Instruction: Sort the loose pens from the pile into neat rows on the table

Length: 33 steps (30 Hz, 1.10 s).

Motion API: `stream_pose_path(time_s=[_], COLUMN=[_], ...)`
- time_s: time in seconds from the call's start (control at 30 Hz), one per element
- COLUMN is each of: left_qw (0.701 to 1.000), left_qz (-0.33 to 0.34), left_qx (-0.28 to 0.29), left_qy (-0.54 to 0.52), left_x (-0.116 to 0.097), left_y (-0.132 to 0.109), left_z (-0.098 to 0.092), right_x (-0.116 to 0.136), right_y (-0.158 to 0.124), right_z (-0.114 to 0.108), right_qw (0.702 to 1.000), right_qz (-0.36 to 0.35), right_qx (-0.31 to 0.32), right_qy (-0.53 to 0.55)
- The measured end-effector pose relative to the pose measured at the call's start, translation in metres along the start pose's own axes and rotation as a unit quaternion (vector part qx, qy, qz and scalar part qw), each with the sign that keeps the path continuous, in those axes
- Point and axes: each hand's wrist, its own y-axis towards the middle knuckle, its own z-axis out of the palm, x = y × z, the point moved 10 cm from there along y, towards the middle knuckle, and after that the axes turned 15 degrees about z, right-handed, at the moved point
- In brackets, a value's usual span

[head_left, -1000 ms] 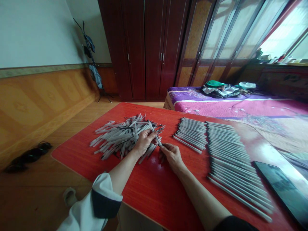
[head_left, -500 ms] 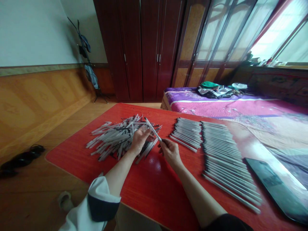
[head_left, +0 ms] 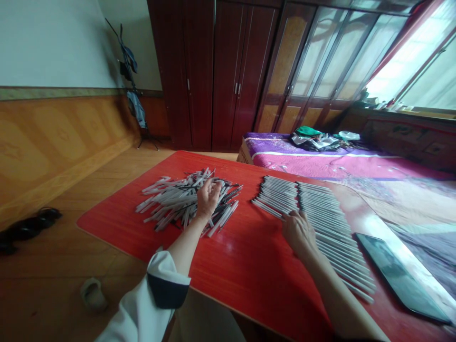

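A loose heap of grey-white pens (head_left: 178, 199) lies on the red table (head_left: 235, 266) at the left. My left hand (head_left: 207, 197) rests on the heap's right side, fingers curled among the pens; whether it grips one I cannot see. Two neat rows of aligned pens (head_left: 313, 209) lie to the right. My right hand (head_left: 297, 230) sits at the near end of the shorter row (head_left: 276, 197), fingers bent down onto the pens there. What it holds, if anything, is hidden beneath the fingers.
A dark tablet or phone (head_left: 399, 278) lies on the table at the right. Behind the table stands a bed with a purple-pink cover (head_left: 320, 159). Dark wardrobes (head_left: 221, 71) fill the back wall. Dark shoes (head_left: 24, 228) and a small cup (head_left: 91, 293) lie on the wooden floor at left.
My right hand carried a pen from the middle of the table rightward to the aligned rows. My left hand let go of that pen and went back onto the heap.
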Motion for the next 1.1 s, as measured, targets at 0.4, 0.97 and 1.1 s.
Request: stream_pose_path(time_s=[0.4, 0.97, 1.1], left_qw=[1.0, 0.994, 0.994], left_qz=[0.012, 0.026, 0.031], left_qx=[-0.009, -0.078, -0.074], left_qy=[0.01, 0.067, 0.078], left_x=[0.007, 0.014, 0.01], left_y=[0.001, 0.005, 0.004], left_z=[-0.005, -0.027, -0.026], right_x=[0.016, 0.09, 0.147], right_y=[0.016, 0.006, -0.017], right_z=[0.012, -0.005, -0.011], right_qw=[1.0, 0.977, 0.958], right_qz=[-0.017, -0.064, -0.167], right_qx=[-0.017, 0.019, 0.029], right_qy=[-0.003, 0.204, 0.23])
